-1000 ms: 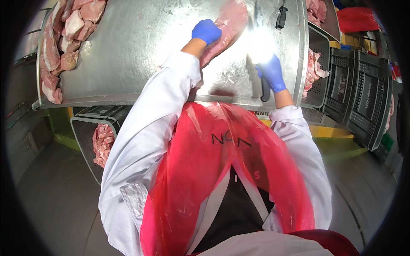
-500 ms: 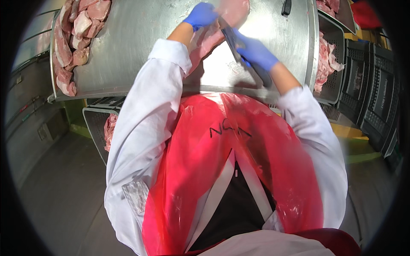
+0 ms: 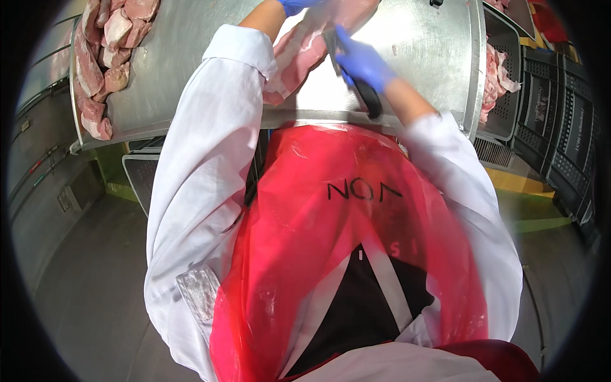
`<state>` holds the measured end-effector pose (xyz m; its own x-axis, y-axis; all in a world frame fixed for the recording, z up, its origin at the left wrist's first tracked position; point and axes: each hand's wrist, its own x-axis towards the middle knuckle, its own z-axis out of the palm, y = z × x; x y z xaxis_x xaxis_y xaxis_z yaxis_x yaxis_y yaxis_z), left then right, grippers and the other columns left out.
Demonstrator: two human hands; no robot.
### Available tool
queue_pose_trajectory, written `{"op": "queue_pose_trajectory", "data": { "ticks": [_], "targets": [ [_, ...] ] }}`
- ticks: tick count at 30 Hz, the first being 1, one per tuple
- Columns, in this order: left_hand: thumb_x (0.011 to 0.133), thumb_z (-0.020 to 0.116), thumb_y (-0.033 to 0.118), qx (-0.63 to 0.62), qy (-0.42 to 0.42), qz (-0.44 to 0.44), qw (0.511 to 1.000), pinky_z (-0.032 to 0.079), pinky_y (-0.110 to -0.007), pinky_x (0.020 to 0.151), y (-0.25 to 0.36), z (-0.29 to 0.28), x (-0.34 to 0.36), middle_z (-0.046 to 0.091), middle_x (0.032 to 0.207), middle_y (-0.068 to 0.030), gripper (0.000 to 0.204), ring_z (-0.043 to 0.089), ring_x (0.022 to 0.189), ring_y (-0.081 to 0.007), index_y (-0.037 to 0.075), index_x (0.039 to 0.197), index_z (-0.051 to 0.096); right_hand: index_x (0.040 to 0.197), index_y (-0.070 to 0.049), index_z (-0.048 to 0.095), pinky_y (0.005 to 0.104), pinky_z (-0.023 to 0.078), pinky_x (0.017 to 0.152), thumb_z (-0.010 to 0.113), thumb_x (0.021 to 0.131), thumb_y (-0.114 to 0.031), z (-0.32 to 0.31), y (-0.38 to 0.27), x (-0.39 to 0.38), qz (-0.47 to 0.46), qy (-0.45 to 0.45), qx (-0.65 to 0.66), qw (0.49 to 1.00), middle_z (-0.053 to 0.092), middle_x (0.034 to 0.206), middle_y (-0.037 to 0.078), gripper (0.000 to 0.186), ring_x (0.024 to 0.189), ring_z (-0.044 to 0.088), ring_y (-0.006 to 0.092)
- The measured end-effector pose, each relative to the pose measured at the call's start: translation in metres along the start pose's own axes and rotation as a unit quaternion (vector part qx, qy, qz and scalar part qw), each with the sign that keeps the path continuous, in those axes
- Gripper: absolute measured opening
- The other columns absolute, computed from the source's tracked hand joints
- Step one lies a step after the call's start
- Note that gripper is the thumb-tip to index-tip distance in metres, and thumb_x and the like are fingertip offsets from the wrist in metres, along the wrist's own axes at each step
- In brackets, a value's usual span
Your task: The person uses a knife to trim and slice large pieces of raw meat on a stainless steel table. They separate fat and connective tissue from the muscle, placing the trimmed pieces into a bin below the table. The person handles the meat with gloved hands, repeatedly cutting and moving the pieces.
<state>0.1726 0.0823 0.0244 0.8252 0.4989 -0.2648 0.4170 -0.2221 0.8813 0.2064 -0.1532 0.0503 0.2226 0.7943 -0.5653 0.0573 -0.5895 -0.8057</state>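
A long slab of pink raw meat (image 3: pixel 298 63) lies on the steel table (image 3: pixel 191 83) in front of me, pale fat along it. My left hand (image 3: pixel 296 6), in a blue glove, is at its far part, cut off by the upper edge, so its fingers are hidden. My blue-gloved right hand (image 3: pixel 368 65) is closed round the black handle of a knife (image 3: pixel 366 99). The blade points away from me, beside the right edge of the meat, and is partly smeared by motion. I cannot tell whether it touches the meat.
Several raw meat pieces (image 3: pixel 114 57) are heaped along the table's left end. At the right, a grey crate (image 3: pixel 505 118) holds meat trimmings (image 3: pixel 495 83), with black crates (image 3: pixel 541 121) beyond. Another grey crate (image 3: pixel 137 175) is below the table's near left edge. A dark object (image 3: pixel 436 2) lies far right.
My view has shifted, so the table sits higher in the picture. My left hand has gone farther away, mostly out of view. My right hand and the knife have moved slightly left.
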Motion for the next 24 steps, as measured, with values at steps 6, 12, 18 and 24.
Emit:
{"op": "queue_pose_trajectory", "data": {
  "ticks": [6, 12, 18, 24],
  "targets": [
    [0.084, 0.064, 0.015, -0.056, -0.011, 0.021, 0.998, 0.046, -0.031, 0.058, 0.016, -0.026, -0.013, 0.062, 0.072, -0.0031, 0.012, 0.056, 0.063, -0.0141, 0.004, 0.080, 0.068, 0.158, -0.016, 0.029, 0.0320, 0.054, 0.063, 0.053, 0.098, -0.016, 0.023, 0.004, -0.014, -0.014, 0.054, -0.073, 0.996, 0.065, 0.084, 0.011, 0.065, 0.064, 0.061, 0.0171],
    [0.085, 0.062, 0.013, -0.063, 0.010, 0.032, 0.997, 0.048, -0.030, 0.063, 0.029, -0.060, -0.069, 0.065, 0.076, -0.0026, 0.013, 0.060, 0.070, -0.0138, 0.002, 0.089, 0.070, 0.158, -0.018, 0.033, 0.0313, 0.053, 0.057, 0.052, 0.099, -0.016, 0.044, 0.004, -0.003, -0.027, 0.108, 0.021, 0.994, 0.064, 0.081, 0.007, 0.062, 0.060, 0.058, 0.0134],
    [0.078, 0.070, 0.045, 0.399, -0.140, -0.136, 0.896, 0.054, -0.043, 0.075, -0.064, -0.085, -0.169, 0.069, 0.088, -0.0250, 0.050, 0.070, 0.082, -0.0369, -0.002, 0.096, 0.071, 0.159, -0.013, 0.027, 0.0330, 0.056, 0.060, 0.052, 0.096, -0.016, 0.046, -0.008, 0.001, -0.014, 0.161, 0.031, 0.986, 0.067, 0.083, 0.014, 0.068, 0.061, 0.064, 0.0182],
    [0.085, 0.062, 0.034, 0.292, 0.227, 0.133, 0.920, 0.042, -0.049, 0.089, -0.141, 0.013, -0.217, 0.058, 0.114, -0.0165, 0.043, 0.055, 0.105, -0.0359, 0.005, 0.116, 0.057, 0.158, -0.010, 0.024, 0.0382, 0.057, 0.065, 0.050, 0.094, -0.017, 0.068, 0.012, 0.021, 0.001, 0.160, -0.130, 0.979, 0.069, 0.086, 0.025, 0.070, 0.065, 0.070, 0.0295]
  ]
}}
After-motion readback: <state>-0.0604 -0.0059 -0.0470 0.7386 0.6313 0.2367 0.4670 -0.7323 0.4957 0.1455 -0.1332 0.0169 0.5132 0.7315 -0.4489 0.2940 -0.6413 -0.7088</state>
